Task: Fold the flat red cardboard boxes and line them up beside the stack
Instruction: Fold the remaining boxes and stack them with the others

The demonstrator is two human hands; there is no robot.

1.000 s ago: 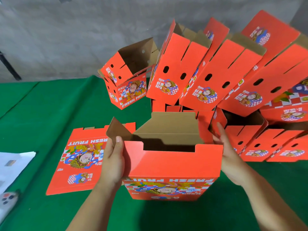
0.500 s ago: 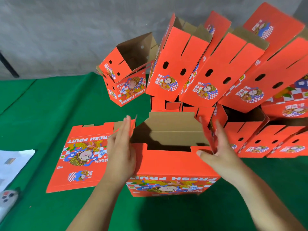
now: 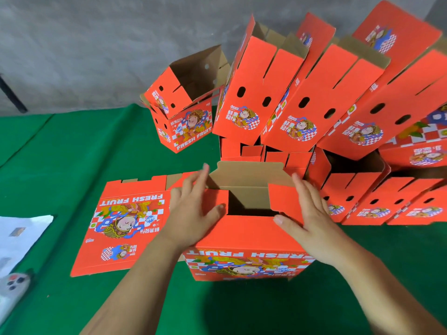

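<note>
A red cardboard box with "FRESH FRUIT" print stands upside down on the green table in front of me, its brown inside showing through the gap on top. My left hand lies flat on the left side flap, pressing it inward. My right hand lies flat on the right side flap, pressing it inward too. The far brown flap still stands up. A flat red box lies to the left, partly under my left arm.
Several folded red boxes lean in a pile behind and to the right; one open box sits at the pile's left end. White paper and a small grey device lie at the left edge. A grey wall rises behind the green table.
Both hands moved from the box's outer sides onto the side flaps and folded them down over the opening.
</note>
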